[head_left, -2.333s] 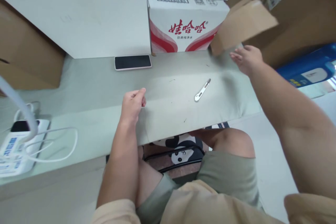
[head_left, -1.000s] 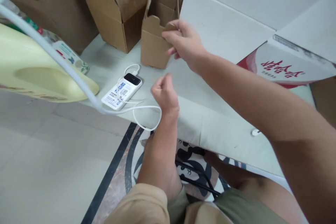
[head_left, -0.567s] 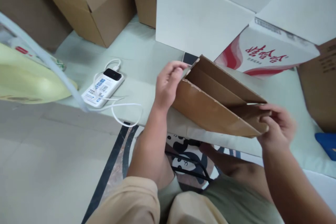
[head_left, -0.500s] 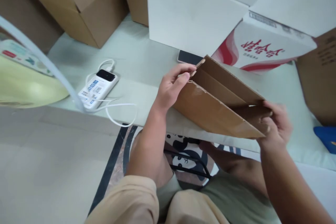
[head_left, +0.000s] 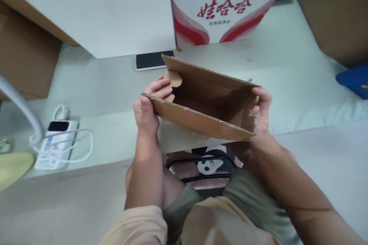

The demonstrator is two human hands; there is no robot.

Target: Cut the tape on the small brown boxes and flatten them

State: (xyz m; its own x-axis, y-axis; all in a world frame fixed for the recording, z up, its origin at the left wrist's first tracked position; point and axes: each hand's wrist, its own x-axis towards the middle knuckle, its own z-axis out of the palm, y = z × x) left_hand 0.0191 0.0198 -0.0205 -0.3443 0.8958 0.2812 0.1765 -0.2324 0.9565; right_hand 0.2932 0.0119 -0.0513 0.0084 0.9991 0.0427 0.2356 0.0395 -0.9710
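Head view, and from where I stand the person's left hand [head_left: 146, 115] has hold of one end of an open cardboard box [head_left: 198, 118], thumb at the near wall, fingers beside an inner flap [head_left: 174, 79]. The right hand [head_left: 262, 115] grips the other end. The box is between them, mouth up, in front of the red-and-white carton [head_left: 221, 25] and apart from it; whether its base touches the table [head_left: 287, 99] I can't tell. I'd grip both ends evenly, so the walls stand parted and the rough edges don't buckle, and treat that flap gently. Farther off, just left of the carton's foot, lies a phone [head_left: 153, 60], which the box's far corner ought to clear.
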